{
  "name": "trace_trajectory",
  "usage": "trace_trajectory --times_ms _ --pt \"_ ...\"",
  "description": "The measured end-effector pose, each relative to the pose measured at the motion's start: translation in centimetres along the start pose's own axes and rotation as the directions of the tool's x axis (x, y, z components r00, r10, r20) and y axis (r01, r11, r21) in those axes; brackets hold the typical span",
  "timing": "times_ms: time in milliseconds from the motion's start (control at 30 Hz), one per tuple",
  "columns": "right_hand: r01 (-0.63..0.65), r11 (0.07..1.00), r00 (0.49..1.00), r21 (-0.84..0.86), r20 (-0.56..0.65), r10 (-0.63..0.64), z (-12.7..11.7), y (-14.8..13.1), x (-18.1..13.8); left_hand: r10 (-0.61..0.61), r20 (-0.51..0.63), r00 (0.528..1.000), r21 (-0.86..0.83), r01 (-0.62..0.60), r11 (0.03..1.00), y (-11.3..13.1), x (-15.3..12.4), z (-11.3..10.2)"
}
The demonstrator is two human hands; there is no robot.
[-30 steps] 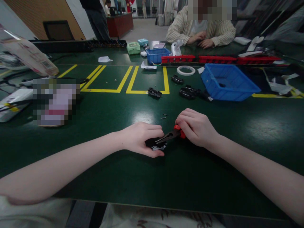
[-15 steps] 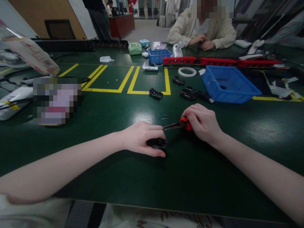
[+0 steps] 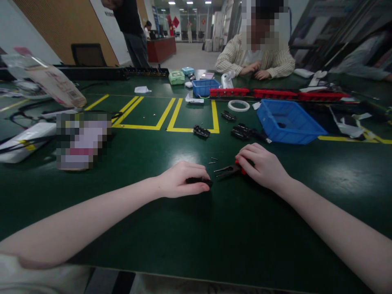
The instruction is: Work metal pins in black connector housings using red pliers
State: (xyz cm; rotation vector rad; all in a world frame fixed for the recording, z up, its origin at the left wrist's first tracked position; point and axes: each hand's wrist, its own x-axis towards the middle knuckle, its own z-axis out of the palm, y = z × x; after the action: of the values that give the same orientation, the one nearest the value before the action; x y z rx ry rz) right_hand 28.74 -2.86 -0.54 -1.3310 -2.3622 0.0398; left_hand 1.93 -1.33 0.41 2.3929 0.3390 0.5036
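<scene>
A small black plastic part (image 3: 199, 181) is gripped between the thumb and fingers of my left hand (image 3: 182, 179), just above or on the green table (image 3: 196, 228); the fingers cover much of it. My right hand (image 3: 261, 165) is closed round the red handles of needle-nose pliers (image 3: 228, 170). The jaws of the pliers stand apart, point left toward the black part and do not touch it. Two thin metal pins (image 3: 212, 160) lie on the table just beyond the jaws.
Black parts (image 3: 201, 131) lie farther back, near a blue bin (image 3: 289, 122) and a roll of tape (image 3: 239, 105). A red rail (image 3: 275, 94) crosses behind them. At left are a bottle (image 3: 56, 83) and a phone-like blurred object (image 3: 82, 143). A person in a striped shirt (image 3: 229, 57) sits opposite.
The pliers' jaws have opened wider and turned slightly. My left hand has tilted the black part and closed its thumb nearer the fingers. The camera view has tipped upward.
</scene>
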Motion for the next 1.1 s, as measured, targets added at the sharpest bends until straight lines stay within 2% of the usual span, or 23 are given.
trace_trajectory --times_ms 167,267,333,400,500,633,733,867,1000,1100 --pt "0.000 1.000 0.997 -0.011 0.072 0.001 -0.9 0.1 -0.6 -0.039 -0.037 0.999 -0.046 0.037 0.998 -0.3 0.0 0.1" --pt "0.032 0.999 0.992 -0.024 0.119 -0.029 -1.3 1.2 -1.8 -0.061 -0.080 0.995 -0.064 0.056 0.996 -0.3 0.0 0.1" --pt "0.039 0.998 0.989 -0.057 0.148 -0.030 -1.3 2.1 -2.6 -0.057 -0.057 0.997 -0.030 0.056 0.998 -0.2 0.1 0.1" --pt "0.033 0.997 0.991 -0.073 0.132 -0.023 -1.1 2.9 -3.0 -0.057 -0.016 0.998 0.023 0.058 0.998 -0.1 0.2 0.2" --pt "0.108 0.984 0.992 -0.145 0.080 -0.097 -1.0 3.1 -3.1 -0.057 0.010 0.998 0.117 0.056 0.992 0.1 0.2 0.4" --pt "0.211 0.953 0.972 -0.216 -0.061 -0.229 -1.6 2.1 -3.1 -0.003 0.018 1.000 0.294 -0.003 0.956 -0.1 0.1 0.8" --pt "0.229 0.953 0.951 -0.197 -0.165 -0.262 -2.4 1.2 -3.3 0.013 -0.011 1.000 0.371 -0.008 0.929 -0.1 0.1 0.9" --pt "0.214 0.969 0.950 -0.127 -0.204 -0.236 -3.2 0.5 -3.8 -0.038 -0.048 0.998 0.398 0.054 0.916 -0.1 0.3 0.9" --pt "0.127 0.992 0.985 0.006 -0.121 -0.126 -3.3 -0.3 -4.3 -0.064 -0.067 0.996 0.397 0.085 0.914 0.0 0.4 1.0" --pt "0.082 0.996 0.995 0.040 -0.055 -0.080 -3.0 -1.2 -4.5 -0.079 -0.081 0.994 0.419 0.106 0.902 0.0 0.5 1.1"
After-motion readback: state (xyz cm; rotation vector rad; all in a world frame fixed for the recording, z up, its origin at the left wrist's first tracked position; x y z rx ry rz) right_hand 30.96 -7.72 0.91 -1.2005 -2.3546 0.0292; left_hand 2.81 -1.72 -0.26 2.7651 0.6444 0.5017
